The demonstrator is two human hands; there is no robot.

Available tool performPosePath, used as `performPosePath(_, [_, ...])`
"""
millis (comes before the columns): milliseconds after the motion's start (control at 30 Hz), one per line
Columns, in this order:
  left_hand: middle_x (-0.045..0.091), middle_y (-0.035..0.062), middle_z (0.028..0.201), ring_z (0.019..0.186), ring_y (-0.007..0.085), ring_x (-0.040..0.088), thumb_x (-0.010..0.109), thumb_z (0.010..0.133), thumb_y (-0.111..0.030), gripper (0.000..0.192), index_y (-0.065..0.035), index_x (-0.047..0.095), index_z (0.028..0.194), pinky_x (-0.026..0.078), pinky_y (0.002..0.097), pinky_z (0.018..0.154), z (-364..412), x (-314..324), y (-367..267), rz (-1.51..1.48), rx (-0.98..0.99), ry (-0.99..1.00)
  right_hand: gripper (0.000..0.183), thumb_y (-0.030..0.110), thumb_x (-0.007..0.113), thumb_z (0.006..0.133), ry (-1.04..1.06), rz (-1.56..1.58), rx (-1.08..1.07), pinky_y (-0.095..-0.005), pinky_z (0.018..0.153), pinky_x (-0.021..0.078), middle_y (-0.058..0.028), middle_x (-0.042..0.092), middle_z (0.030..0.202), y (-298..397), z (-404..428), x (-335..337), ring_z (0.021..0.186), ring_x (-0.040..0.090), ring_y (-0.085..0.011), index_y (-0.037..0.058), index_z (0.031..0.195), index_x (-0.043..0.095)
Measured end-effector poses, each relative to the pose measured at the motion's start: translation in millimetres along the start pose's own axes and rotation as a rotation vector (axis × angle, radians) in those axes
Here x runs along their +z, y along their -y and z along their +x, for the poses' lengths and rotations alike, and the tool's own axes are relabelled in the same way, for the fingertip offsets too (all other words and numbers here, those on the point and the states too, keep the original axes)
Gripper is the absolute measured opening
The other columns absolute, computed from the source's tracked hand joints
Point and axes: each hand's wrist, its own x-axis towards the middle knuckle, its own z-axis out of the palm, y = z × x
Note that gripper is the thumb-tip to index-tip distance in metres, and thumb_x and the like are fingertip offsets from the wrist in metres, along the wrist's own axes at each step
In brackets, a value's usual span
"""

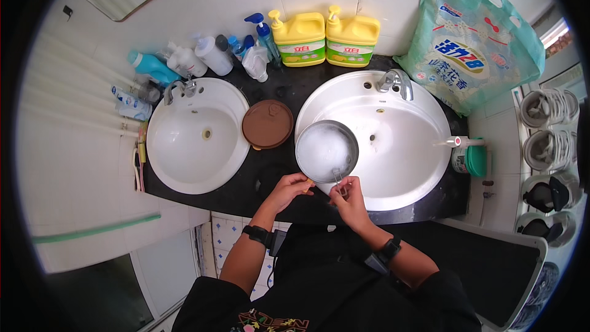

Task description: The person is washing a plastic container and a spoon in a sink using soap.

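A round grey metal pan (327,151) with whitish, foamy-looking contents stands over the left rim of the right washbasin (396,161). My left hand (291,190) is at the pan's near left edge, its fingers closed on a small orange-brown thing, perhaps a sponge or part of a handle. Just right of it, my right hand (349,197) pinches a wire handle (340,184), whose upper end reaches over the pan's near rim. Whether the wire belongs to the pan or to a separate tool cannot be told. A round brown plastic lid (267,124) lies between the two basins.
The left washbasin (193,147) has a chrome faucet, as does the right one. Two yellow detergent jugs (302,39) and several bottles line the wall. A large detergent bag (470,46) stands at the back right, a green-lidded tub (474,160) at the right edge.
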Motion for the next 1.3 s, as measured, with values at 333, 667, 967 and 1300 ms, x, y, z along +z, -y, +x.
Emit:
performPosePath(333, [0.062,0.0108,0.101,0.093,0.0181,0.061,0.061,0.088,-0.012,0.021,0.0029,0.062,0.103,0.052,0.0341,0.084,3.0,-9.0,-3.8,0.029,-0.033,0.107,0.023,0.009,0.065,0.086,-0.178,0.095,0.185,-0.0254,0.074,0.0467,-0.0072,0.058,0.089,-22.3,-12.8,17.4,0.083,0.058,-0.0135,0.0017,0.100,0.048])
performPosePath(667, [0.052,0.0028,0.087,0.082,0.0110,0.056,0.061,0.089,-0.014,0.017,-0.0035,0.049,0.093,0.050,0.0265,0.076,5.8,-17.2,20.4,0.280,0.191,-0.027,0.030,0.024,0.057,0.093,-0.012,0.227,0.369,-0.0246,0.088,0.0395,-0.0058,0.063,0.105,-14.8,4.5,51.8,0.100,0.054,-0.0122,-0.0030,0.107,0.063])
performPosePath(967, [0.052,0.0044,0.092,0.080,0.0099,0.054,0.064,0.086,-0.021,0.034,-0.0021,0.048,0.110,0.047,0.0243,0.071,8.1,-25.7,18.6,0.305,0.238,0.008,0.029,0.023,0.045,0.099,0.005,0.490,0.300,-0.0292,0.096,0.0356,-0.0057,0.062,0.108,-29.4,12.1,72.6,0.105,0.052,-0.0130,0.0019,0.109,0.062])
performPosePath(1300, [0.057,0.0119,0.095,0.083,0.0242,0.060,0.055,0.093,-0.022,0.028,-0.0045,0.045,0.113,0.052,0.0355,0.074,21.8,-80.1,-46.5,-0.373,0.267,-0.696,0.028,0.025,0.042,0.100,-0.100,0.350,0.337,-0.0322,0.089,0.0443,-0.0033,0.056,0.090,-28.3,18.4,66.4,0.088,0.052,-0.0127,0.0042,0.089,0.056])
